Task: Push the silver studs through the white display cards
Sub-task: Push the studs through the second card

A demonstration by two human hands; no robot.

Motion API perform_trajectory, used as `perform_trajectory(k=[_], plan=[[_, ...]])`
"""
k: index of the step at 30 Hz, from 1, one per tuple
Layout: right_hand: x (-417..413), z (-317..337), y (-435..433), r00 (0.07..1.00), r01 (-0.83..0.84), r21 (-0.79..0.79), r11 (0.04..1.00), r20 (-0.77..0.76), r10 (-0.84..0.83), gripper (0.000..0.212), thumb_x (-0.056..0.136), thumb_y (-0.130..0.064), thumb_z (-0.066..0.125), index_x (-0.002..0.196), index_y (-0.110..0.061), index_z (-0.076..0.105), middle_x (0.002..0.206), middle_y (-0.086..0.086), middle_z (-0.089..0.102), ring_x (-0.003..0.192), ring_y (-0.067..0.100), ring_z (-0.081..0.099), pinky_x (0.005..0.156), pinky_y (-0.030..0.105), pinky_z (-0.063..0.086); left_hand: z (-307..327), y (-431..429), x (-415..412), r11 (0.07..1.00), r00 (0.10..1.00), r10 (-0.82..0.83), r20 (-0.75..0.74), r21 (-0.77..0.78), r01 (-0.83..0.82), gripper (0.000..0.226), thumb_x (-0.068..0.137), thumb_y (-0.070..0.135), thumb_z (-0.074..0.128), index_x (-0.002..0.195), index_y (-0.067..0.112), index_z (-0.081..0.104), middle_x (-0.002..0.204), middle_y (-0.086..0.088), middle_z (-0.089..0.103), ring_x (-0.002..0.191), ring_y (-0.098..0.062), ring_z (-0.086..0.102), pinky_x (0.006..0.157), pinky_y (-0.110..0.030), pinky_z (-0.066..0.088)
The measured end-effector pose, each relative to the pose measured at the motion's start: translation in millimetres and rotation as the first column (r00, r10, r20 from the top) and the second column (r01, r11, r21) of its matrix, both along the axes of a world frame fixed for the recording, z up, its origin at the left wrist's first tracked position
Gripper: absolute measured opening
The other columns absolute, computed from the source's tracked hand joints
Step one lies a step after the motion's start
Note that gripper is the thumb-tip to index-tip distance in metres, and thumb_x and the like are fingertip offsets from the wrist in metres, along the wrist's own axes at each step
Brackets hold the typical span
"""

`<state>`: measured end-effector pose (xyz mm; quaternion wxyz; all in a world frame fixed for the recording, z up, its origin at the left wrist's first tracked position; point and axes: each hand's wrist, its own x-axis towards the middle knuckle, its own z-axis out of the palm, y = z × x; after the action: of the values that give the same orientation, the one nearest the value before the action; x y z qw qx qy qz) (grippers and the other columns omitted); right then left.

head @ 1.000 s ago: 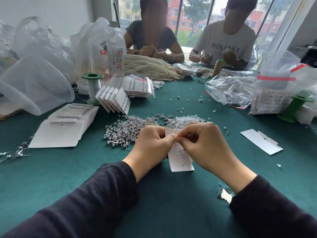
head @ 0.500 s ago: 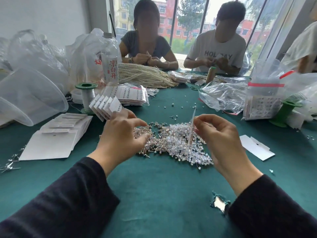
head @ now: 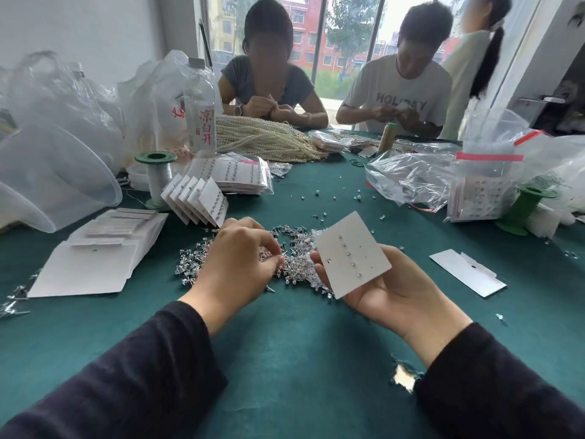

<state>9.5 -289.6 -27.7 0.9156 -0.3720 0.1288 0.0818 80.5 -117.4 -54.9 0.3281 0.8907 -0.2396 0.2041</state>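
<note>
A pile of silver studs (head: 294, 261) lies on the green table (head: 285, 359) in front of me. My right hand (head: 389, 289) holds a white display card (head: 351, 255) face up, tilted, with several studs in a row on it. My left hand (head: 237, 264) is down on the left part of the pile, thumb and fingertips pinched together among the studs; whether a stud is between them is too small to tell.
Blank card stacks (head: 95, 258) lie at the left, filled cards (head: 199, 201) stand behind the pile, and one loose card (head: 468, 272) lies at the right. A thread spool (head: 156, 175), bottle (head: 201, 115), plastic bags (head: 411, 175) and pearl strands (head: 266, 141) crowd the back. Three people are at the far side.
My right hand turned the card from edge-on to face up and lowered it. My left hand moved from the card down into the stud pile.
</note>
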Motion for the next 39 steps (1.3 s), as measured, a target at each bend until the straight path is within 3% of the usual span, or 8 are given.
perform_trajectory(k=[6,11,14,18,22,26,32,39], plan=[[-0.7,-1.2,1.8,0.998,-0.061,0.007,0.998,-0.008,0.061,0.047,0.043,0.0,0.063,0.088,0.011,0.067,0.096,0.03,0.063,0.07,0.038,0.067,0.06,0.046,0.057,3.2,0.3,-2.6,0.996,1.0,0.007,0.026,-0.084,-0.005,0.015,0.081,0.024,0.068,0.074,0.011,0.073,0.072,-0.003,0.065,0.064,-0.014,0.052,0.065,-0.024,0.037],[-2.4,-2.5,0.8,0.995,-0.093,0.053,0.994,0.028,0.092,0.061,0.022,0.007,0.081,0.082,0.011,0.069,0.091,0.03,0.065,0.073,0.04,0.067,0.065,0.048,0.055,12.6,-4.3,-12.2,0.984,0.999,-0.042,-0.012,-0.173,0.04,0.045,0.094,0.026,0.045,0.052,0.017,0.035,0.05,0.003,0.038,0.049,-0.012,0.035,0.05,-0.024,0.028],[-3.1,-2.3,2.8,0.988,-0.148,0.033,0.988,0.059,0.146,0.065,0.016,0.005,0.085,0.079,0.009,0.07,0.086,0.027,0.067,0.072,0.038,0.068,0.064,0.044,0.056,18.2,-12.6,-21.6,0.949,0.982,-0.157,-0.101,-0.291,0.122,0.037,0.096,0.022,0.041,0.059,0.018,0.036,0.056,0.006,0.037,0.051,-0.007,0.033,0.05,-0.015,0.03],[-2.7,-3.9,5.3,0.975,-0.203,-0.001,0.979,0.09,0.202,0.059,0.024,0.0,0.086,0.081,0.005,0.071,0.087,0.023,0.068,0.075,0.034,0.068,0.066,0.04,0.056,16.0,-20.4,-27.8,0.891,0.957,-0.235,-0.173,-0.431,0.141,0.015,0.089,0.019,0.055,0.075,0.015,0.055,0.062,0.004,0.049,0.047,0.0,0.042,0.046,-0.009,0.031],[-2.9,-5.1,7.0,0.96,-0.255,-0.001,0.967,0.123,0.253,0.049,0.04,-0.001,0.083,0.087,0.001,0.071,0.087,0.019,0.068,0.075,0.031,0.068,0.066,0.038,0.056,12.3,-23.5,-31.2,0.819,0.941,-0.264,-0.211,-0.565,0.103,0.01,0.082,0.014,0.065,0.073,0.016,0.062,0.064,-0.002,0.061,0.046,0.001,0.047,0.046,-0.011,0.037],[-1.0,-6.9,7.0,0.962,-0.24,-0.088,0.967,0.109,0.249,0.037,0.071,-0.008,0.057,0.107,-0.004,0.06,0.09,0.016,0.064,0.076,0.028,0.065,0.062,0.033,0.056,12.4,-22.8,-29.5,0.817,0.934,-0.276,-0.227,-0.568,0.104,0.011,0.079,0.013,0.069,0.07,0.017,0.064,0.064,-0.004,0.064,0.047,-0.001,0.049,0.045,-0.012,0.04],[-0.3,-8.2,3.9,0.963,-0.179,-0.239,0.954,0.158,0.22,0.035,0.072,-0.012,0.057,0.107,-0.006,0.059,0.093,0.014,0.062,0.081,0.025,0.063,0.065,0.033,0.055,12.3,-21.6,-29.6,0.852,0.933,-0.272,-0.235,-0.51,0.12,0.013,0.077,0.018,0.073,0.066,0.019,0.065,0.054,0.003,0.057,0.045,-0.004,0.042,0.045,-0.017,0.036],[-1.6,-8.4,2.8,0.974,-0.05,-0.43,0.901,0.178,0.138,0.029,0.077,-0.012,0.06,0.104,-0.003,0.063,0.094,0.017,0.061,0.09,0.031,0.057,0.071,0.038,0.053,14.0,-20.9,-31.2,0.827,0.922,-0.303,-0.242,-0.547,0.129,0.013,0.076,0.017,0.073,0.067,0.01,0.068,0.036,0.018,0.049,0.035,0.003,0.041,0.041,-0.006,0.028]])
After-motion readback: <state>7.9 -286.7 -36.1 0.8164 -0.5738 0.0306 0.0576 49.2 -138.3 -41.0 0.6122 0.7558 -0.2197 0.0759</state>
